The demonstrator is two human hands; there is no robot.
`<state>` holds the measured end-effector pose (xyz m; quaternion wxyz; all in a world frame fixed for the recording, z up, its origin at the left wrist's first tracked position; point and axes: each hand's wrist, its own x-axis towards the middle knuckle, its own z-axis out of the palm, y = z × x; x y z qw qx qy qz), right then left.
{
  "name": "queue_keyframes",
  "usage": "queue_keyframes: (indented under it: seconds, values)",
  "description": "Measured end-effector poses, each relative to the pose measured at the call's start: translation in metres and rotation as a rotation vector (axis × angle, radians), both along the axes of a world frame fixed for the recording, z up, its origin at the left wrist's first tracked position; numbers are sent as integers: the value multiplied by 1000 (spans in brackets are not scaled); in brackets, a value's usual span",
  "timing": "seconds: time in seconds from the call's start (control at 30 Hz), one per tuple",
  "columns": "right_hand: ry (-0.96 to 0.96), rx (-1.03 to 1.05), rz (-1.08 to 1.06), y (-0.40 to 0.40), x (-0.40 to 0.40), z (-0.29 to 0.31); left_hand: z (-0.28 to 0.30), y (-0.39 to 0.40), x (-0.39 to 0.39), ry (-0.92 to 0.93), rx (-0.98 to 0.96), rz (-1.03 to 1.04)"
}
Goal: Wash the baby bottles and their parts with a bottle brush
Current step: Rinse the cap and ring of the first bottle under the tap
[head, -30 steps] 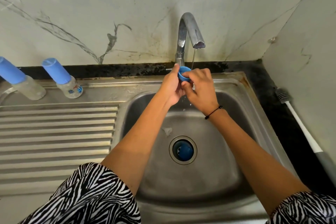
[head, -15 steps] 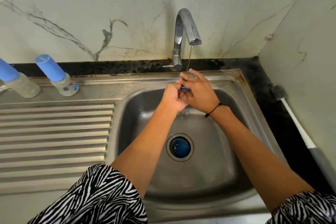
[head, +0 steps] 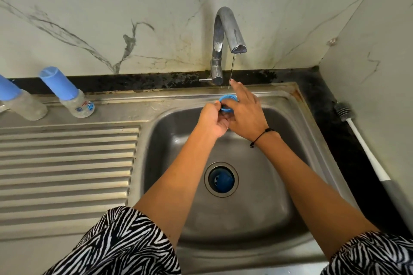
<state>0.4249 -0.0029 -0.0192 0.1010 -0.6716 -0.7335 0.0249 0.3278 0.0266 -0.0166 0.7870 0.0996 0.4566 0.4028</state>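
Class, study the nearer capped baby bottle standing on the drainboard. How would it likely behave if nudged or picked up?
The capped bottle stands tall on a narrow base, so a sideways nudge would probably tip it. Its round body would then likely roll on the steel drainboard. It looks empty and plastic, so probably light and rigid.

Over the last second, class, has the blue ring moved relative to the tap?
Yes. The blue ring, held in the left hand, has dropped from level with the tap base to lower, over the sink basin.
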Motion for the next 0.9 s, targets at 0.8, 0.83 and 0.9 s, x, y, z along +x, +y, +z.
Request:
queue_keyframes:
  seconds: [0.8, 0.83, 0.9]
  values:
    - [2087, -258, -702, 44, -23, 19, 4, 2, 3, 660, 920, -239]
    - [2095, -242, -693, 46, -22, 20, 0, 3, 1, 719, 1040, -276]
    - [2085, -260, -601, 47, -21, 21, -4, 3, -2, 815, 1138, -298]
